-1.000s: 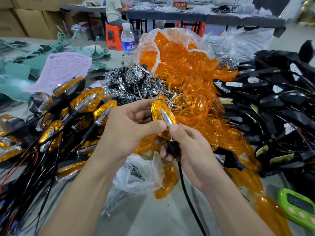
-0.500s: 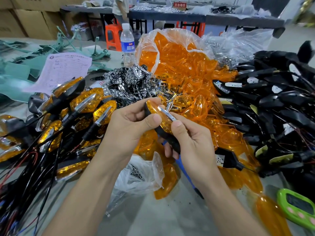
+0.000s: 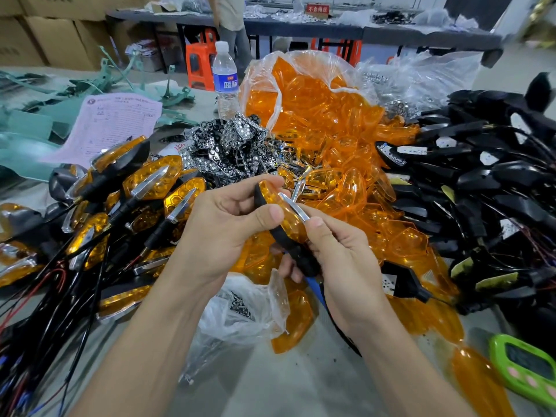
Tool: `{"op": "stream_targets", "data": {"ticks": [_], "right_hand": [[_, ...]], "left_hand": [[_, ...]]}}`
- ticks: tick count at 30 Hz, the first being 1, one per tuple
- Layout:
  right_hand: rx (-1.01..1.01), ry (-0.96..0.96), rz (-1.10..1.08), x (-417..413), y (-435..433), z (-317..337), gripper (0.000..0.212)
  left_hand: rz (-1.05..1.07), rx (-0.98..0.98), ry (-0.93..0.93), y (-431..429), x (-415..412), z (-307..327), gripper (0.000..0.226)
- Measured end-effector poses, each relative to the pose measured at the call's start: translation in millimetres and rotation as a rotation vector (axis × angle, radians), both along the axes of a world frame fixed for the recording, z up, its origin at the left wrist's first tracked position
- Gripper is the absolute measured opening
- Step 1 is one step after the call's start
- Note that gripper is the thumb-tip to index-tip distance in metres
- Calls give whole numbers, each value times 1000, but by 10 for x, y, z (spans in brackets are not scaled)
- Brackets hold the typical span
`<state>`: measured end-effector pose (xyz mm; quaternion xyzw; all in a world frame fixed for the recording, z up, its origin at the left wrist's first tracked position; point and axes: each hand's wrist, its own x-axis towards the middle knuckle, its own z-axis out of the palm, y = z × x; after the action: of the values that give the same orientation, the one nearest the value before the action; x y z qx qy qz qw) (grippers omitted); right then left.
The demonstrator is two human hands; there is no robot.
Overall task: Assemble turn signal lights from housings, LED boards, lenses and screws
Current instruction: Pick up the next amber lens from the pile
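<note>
1. Turn signal light (image 3: 287, 216) is held above the counter (image 3: 285, 383) between both hands, tilted, with its orange lens facing up and its black housing underneath.
2. Left hand (image 3: 228, 227) grasps the upper end of the light: the thumb lies on the lens and the fingers curl round the far edge.
3. Right hand (image 3: 340, 260) grasps the lower end: the fingers are curled round the black stem, and the thumb tip sits at the end of the chrome strip on the lens.
4. A wire (image 3: 320, 297) leaves the stem and runs down under the right wrist.
5. Surroundings, all relative to the turn signal light:
   - Behind it: an open bag of orange lenses (image 3: 316, 109) spilling toward the hands, and a heap of chrome reflectors (image 3: 231, 145).
   - To its left: a pile of finished lights (image 3: 150, 188) with trailing cables.
   - To its right: a pile of black housings (image 3: 481, 182).
   - Directly below it: a small clear bag (image 3: 246, 308) and loose lenses.
6. Bare counter surface shows only below the light, between the forearms. A green device (image 3: 523, 368) lies at the lower right of that patch. The near counter edge is out of view.
</note>
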<state>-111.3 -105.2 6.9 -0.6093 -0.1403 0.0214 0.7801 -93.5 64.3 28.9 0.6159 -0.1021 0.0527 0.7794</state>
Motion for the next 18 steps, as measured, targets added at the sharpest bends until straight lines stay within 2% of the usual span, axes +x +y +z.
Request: {"op": "stream_targets", "data": {"ticks": [4,8,14,16,18], "right_hand": [[-93,104,26,70,-83,74,28],[-309,-21,26,113,-77,128,39],[-279,-109,-60,61,63,137,35],[-360,-140,-99,38,111,167,34],[-498,-182,-206,22,193,246,29]], "left_hand": [[-9,55,0,34,17,-64,43],[-38,71,-14,25,8,-80,36],[-46,36,-44,109,-19,1,30],[22,67,-46,139,-44,18,26],[210,187,-34,157,-64,34,26]]}}
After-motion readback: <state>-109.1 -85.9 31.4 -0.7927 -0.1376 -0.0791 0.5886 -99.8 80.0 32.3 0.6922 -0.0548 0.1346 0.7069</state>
